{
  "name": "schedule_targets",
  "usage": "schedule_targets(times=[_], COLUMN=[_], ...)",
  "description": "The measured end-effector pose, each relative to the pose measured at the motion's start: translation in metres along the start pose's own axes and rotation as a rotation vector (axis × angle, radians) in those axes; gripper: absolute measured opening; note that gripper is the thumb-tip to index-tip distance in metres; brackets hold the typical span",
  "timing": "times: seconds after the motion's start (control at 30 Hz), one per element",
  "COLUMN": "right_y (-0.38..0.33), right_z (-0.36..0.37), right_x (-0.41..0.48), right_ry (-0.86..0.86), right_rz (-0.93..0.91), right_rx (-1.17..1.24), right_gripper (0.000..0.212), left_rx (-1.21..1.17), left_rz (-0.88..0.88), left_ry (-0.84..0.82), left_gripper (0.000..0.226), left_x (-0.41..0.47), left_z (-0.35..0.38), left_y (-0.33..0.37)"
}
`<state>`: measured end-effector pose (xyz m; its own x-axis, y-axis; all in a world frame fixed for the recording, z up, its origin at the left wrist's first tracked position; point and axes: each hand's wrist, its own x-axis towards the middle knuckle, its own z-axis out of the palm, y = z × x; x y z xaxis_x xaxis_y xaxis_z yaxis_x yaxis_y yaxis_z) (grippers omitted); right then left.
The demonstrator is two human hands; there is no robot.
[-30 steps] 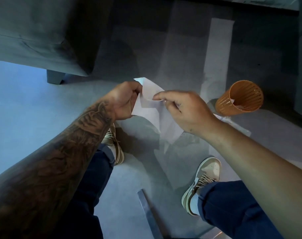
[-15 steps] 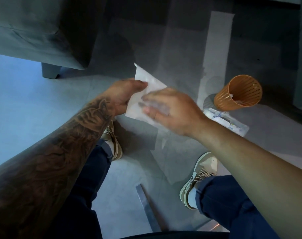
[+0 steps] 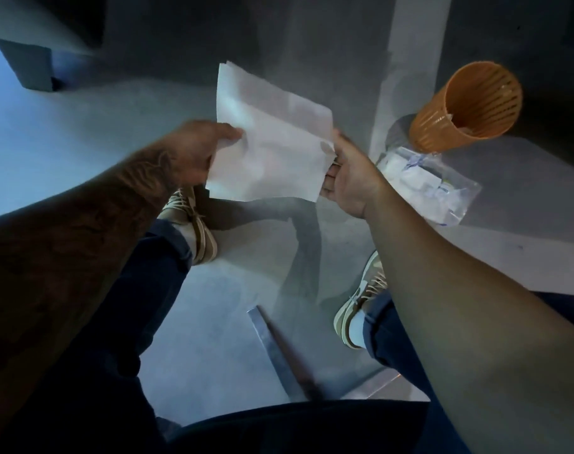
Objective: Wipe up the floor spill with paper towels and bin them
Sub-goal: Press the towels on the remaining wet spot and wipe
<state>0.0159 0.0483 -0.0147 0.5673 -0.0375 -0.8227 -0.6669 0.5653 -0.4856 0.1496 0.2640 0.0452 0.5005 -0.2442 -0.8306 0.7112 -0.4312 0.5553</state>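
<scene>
Both side edges of the paper towel (image 3: 272, 142) pinched, by left grip (image 3: 197, 152) and right grip (image 3: 351, 178), spread in mid-air above the floor (image 3: 82, 126); likely feather-light, limp, weak once wet, so best bunched before wiping.

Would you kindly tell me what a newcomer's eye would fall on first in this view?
First, the white paper towel, held spread out in mid-frame above the floor, the left hand gripping its left edge and the right hand pinching its right edge. Next, the orange slotted bin on the floor at upper right, with a clear plastic pack lying beside it, nearer the person.
</scene>
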Motion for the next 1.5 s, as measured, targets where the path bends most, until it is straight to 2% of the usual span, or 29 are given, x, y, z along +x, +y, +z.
schedule_targets(times=[0.07,0.1,0.2,0.33,0.4,0.57,0.67,0.73,0.77,0.83,0.93,1.0,1.07,1.13,1.2,1.27,1.33,1.4,1.5], right_y=[0.016,0.025,0.052,0.066,0.061,0.031,0.009,-0.003,-0.007,-0.013,-0.018,-0.018,-0.018,-0.018,-0.018,-0.018,-0.021,-0.02,-0.011], right_z=[-0.005,-0.009,-0.021,-0.03,-0.031,-0.009,0.013,0.023,0.023,0.023,0.021,0.019,0.018,0.02,0.029,0.04,0.047,0.049,0.043], right_x=[0.012,0.018,0.036,0.057,0.071,0.137,0.172,0.194,0.206,0.227,0.234,0.228,0.222,0.217,0.218,0.225,0.232,0.236,0.234], right_ry=[0.126,0.201,0.326,0.523,0.514,0.561,0.634,0.621,0.627,0.621,0.567,0.53,0.585,0.604,0.477,0.331,0.238,0.181,0.158], right_rz=[-0.033,-0.047,-0.122,-0.191,-0.217,-0.296,-0.4,-0.385,-0.373,-0.346,-0.25,-0.262,-0.405,-0.579,-0.652,-0.582,-0.463,-0.383,-0.377], right_rx=[-0.148,-0.223,-0.343,-0.54,-0.607,-0.679,-0.702,-0.755,-0.781,-0.845,-0.911,-1.044,-1.241,-1.376,-1.527,-1.705,-1.784,-1.859,-1.973], right_gripper=[0.018,0.012,0.015,0.018,0.018,0.024,0.028,0.014,0.015,0.04,0.041,0.033,0.028,0.031,0.042,0.056,0.066,0.073,0.081], left_rx=[0.066,0.117,0.287,0.537,0.49,0.34,0.258,0.292,0.293,0.343,0.573,0.845,1.12,1.279,1.367,1.435,1.494,1.517,1.529], left_rz=[0.025,0.033,0.024,-0.041,-0.009,0.004,0.058,0.102,0.118,0.132,0.148,0.191,0.29,0.362,0.374,0.343,0.309,0.286,0.263], left_ry=[0.061,0.087,0.112,0.102,0.19,0.34,0.523,0.567,0.56,0.522,0.469,0.473,0.438,0.329,0.244,0.17,0.102,0.072,0.059], left_gripper=[0.029,0.031,0.042,0.012,0.003,0.008,0.024,0.03,0.035,0.051,0.085,0.096,0.094,0.091,0.09,0.092,0.094,0.096,0.099], left_x=[0.017,0.027,0.047,0.078,0.098,0.151,0.174,0.191,0.197,0.211,0.219,0.218,0.22,0.225,0.232,0.243,0.252,0.254,0.246], left_z=[0.009,0.015,0.028,0.047,0.051,0.035,0.022,0.015,0.012,0.004,-0.004,-0.004,-0.002,0.004,0.009,0.011,0.011,0.012,0.018], left_y=[-0.023,-0.036,-0.072,-0.112,-0.121,-0.111,-0.093,-0.083,-0.079,-0.073,-0.074,-0.075,-0.073,-0.063,-0.05,-0.039,-0.034,-0.037,-0.05])
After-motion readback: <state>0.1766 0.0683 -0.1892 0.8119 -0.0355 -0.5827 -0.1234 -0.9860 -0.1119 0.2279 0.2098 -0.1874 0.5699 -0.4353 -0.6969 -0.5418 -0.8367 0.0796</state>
